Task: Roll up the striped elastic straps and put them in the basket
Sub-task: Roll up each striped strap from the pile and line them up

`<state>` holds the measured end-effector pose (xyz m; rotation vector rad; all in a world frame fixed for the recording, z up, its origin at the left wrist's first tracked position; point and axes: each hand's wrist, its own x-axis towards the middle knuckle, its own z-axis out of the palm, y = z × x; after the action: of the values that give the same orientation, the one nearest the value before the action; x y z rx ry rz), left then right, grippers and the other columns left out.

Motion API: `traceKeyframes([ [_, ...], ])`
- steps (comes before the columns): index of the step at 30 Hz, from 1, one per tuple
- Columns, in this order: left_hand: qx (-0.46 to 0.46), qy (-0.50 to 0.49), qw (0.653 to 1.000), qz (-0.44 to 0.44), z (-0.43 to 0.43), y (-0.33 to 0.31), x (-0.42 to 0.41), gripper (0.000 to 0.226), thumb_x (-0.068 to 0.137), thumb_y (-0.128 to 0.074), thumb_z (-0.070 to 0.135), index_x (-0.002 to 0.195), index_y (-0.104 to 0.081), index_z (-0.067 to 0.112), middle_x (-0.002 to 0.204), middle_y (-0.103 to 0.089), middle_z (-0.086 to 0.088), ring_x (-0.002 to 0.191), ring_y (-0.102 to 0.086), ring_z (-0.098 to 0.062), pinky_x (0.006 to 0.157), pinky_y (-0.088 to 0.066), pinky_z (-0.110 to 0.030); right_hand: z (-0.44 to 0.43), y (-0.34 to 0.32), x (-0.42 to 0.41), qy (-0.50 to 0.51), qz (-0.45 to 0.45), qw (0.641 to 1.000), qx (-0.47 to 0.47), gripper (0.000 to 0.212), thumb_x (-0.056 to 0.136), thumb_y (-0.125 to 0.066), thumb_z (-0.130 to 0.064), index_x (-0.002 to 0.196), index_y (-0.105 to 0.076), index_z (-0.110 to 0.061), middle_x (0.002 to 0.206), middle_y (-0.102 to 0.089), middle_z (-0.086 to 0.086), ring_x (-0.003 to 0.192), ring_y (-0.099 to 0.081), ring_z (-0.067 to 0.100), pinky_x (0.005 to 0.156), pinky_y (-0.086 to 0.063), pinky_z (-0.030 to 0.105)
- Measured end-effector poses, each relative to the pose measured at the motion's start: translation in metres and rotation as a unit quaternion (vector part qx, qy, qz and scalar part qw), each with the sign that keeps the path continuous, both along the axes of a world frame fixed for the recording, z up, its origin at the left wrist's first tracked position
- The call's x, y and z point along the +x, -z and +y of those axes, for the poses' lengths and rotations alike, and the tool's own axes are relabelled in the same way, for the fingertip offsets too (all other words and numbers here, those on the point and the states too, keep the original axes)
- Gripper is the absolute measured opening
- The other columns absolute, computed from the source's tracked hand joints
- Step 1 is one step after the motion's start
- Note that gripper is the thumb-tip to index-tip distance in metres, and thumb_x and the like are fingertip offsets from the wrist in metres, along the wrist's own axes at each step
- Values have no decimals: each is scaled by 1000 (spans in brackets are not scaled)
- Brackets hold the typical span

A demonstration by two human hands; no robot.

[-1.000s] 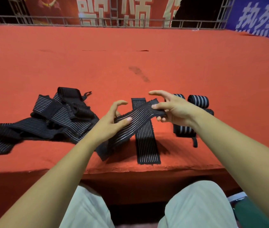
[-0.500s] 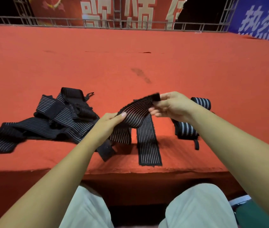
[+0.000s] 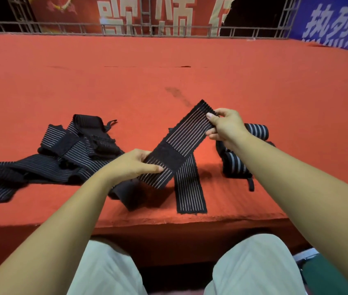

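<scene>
Strap (image 3: pixel 182 137) higher now, open carpet (image 3: pixel 126 81) beyond

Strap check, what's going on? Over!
Left hand and right hand pinch one strap, held taut, unrolled. Loose pile left, rolled straps right. No basket visible.

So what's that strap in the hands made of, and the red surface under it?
The strap looks like woven elastic fabric, matte black with thin pale stripes; its free end droops limply. The red surface is probably thin felt-like carpet, matte, fraying along the front edge.
</scene>
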<state>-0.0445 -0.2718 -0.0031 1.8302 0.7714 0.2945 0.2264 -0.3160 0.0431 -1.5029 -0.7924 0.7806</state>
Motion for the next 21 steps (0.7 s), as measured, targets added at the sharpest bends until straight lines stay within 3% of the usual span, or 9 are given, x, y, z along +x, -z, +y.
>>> traceKeyframes([
  [3,51,11,996,76,9,13,-9,15,98,-61,11,107,-70,19,107,-75,5,95,-68,-4,86,-51,-16,2,5,6,22,78,996,48,11,104,-50,-12,113,-51,-6,123,-57,26,65,-75,29,55,-61,32],
  [6,58,-80,995,-5,14,28,-12,17,102,-55,13,109,-68,23,103,-73,5,95,-67,-11,80,-53,-21,2,13,8,40,116,991,56,5,104,-48,-10,105,-52,-8,133,-51,27,76,-75,35,67,-64,37],
  [8,-8,-183,973,-144,13,25,-4,15,102,-54,13,110,-67,17,95,-72,1,83,-65,-14,65,-53,-21,2,19,5,24,128,989,69,9,105,-45,-8,99,-51,-8,132,-51,26,78,-73,34,68,-63,35],
  [10,-41,-234,947,-217,11,10,9,14,102,-54,16,107,-67,17,90,-72,2,75,-66,-11,59,-52,-22,2,24,-2,-7,128,989,75,8,105,-43,-6,102,-50,-4,126,-55,25,82,-72,35,70,-63,36],
  [13,-88,-188,956,-207,2,-5,25,14,103,-53,20,108,-67,20,92,-73,1,78,-67,-12,65,-53,-28,8,27,-6,-8,106,992,65,10,104,-41,0,104,-51,0,111,-59,19,89,-73,35,76,-63,36],
  [18,-153,-153,968,-126,-14,19,33,17,100,-58,17,115,-63,8,103,-72,-13,89,-69,-27,79,-52,-42,21,24,11,62,60,993,75,20,103,-43,1,88,-51,-8,94,-61,10,79,-70,20,67,-61,23],
  [21,-144,-85,985,-44,-25,40,29,4,96,-65,14,94,-63,11,85,-72,-5,75,-69,-17,60,-50,-26,30,23,22,90,14,992,85,28,100,-46,3,79,-53,-14,84,-61,4,85,-68,22,77,-60,27],
])
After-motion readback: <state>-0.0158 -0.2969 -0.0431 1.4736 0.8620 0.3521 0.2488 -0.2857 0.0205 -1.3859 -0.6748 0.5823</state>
